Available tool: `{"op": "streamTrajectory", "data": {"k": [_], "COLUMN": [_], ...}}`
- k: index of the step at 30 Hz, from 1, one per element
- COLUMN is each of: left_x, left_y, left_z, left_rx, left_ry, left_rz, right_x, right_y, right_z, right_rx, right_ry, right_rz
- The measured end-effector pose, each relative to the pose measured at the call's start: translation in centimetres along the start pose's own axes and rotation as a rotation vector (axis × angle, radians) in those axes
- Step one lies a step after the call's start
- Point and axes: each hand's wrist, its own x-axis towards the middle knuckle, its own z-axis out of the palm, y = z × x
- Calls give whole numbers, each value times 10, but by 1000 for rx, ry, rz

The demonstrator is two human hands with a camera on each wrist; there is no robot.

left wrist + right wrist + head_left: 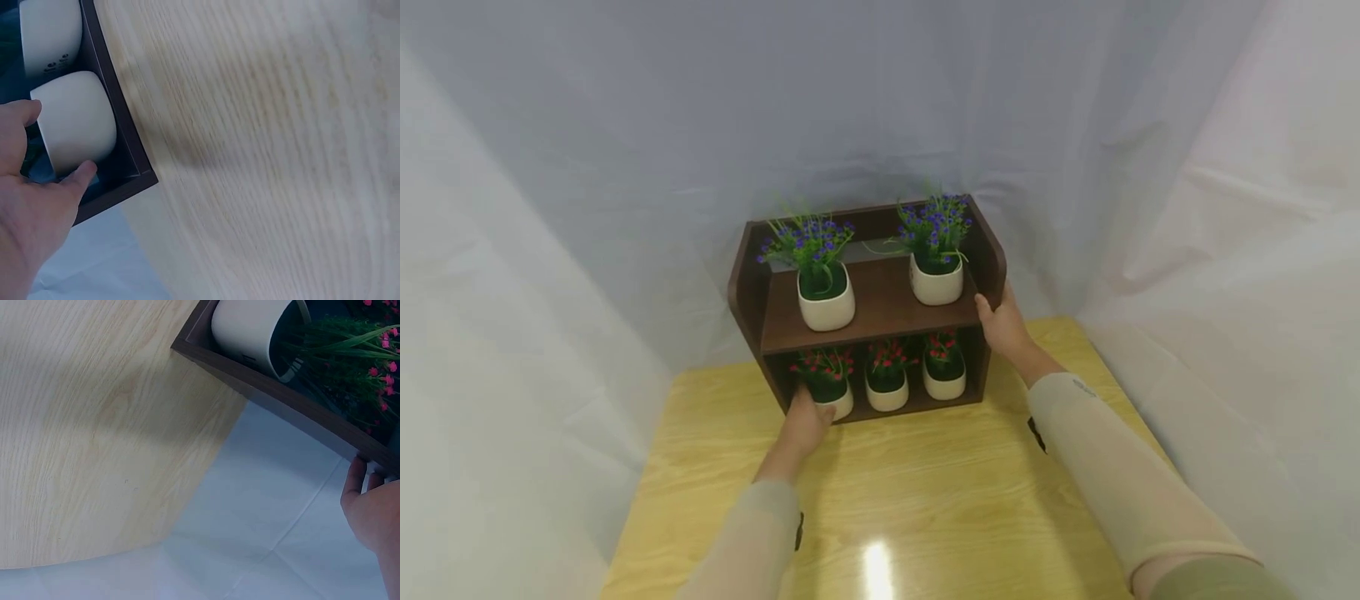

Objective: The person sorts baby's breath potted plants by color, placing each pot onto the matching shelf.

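Note:
A dark brown two-tier shelf stands towards the far side of the wooden table. My left hand reaches into its lower tier and holds the leftmost white pot of red flowers, thumb and a finger on either side of the pot. On the right, my right hand grips the shelf's side panel, its thumb at the front edge. Its fingers lie against the panel's outside in the right wrist view. Two more pots of red flowers, a middle one and a right one, share that tier.
On the upper tier stand two white pots of blue-purple flowers, a left one and a right one. Pale sheeting hangs behind and on both sides. The wooden tabletop extends in front of the shelf.

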Motion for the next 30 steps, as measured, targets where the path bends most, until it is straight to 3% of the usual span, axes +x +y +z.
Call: {"op": "streamTrajectory", "data": {"k": [2,7,9,10,12,15,17,21,25,30], "left_x": [13,4,-5,1,4,-2,-17,-30,-36,-47], "left_y": [-24,-19,-5,-14,-16,-6,18,36,43,42], "left_z": [17,19,14,21,26,27,15,12,12,13], "left_rx": [-9,-21,-31,-31,-36,-12,1,44,34,32], "left_ry": [26,107,131,147,148,134,87,63,65,61], "left_rz": [52,140,155,179,203,225,195,177,170,181], "right_x": [1,4,4,5,7,10,11,11,2,-22], "right_y": [1,1,0,0,2,7,9,12,17,34], "right_z": [1,3,3,3,2,-1,-4,-4,8,28], "right_rx": [-7,-11,-14,-13,-16,-4,-3,-20,-2,19], "right_ry": [6,49,60,62,67,78,85,133,217,296], "right_rz": [9,33,43,46,55,62,68,84,95,18]}}
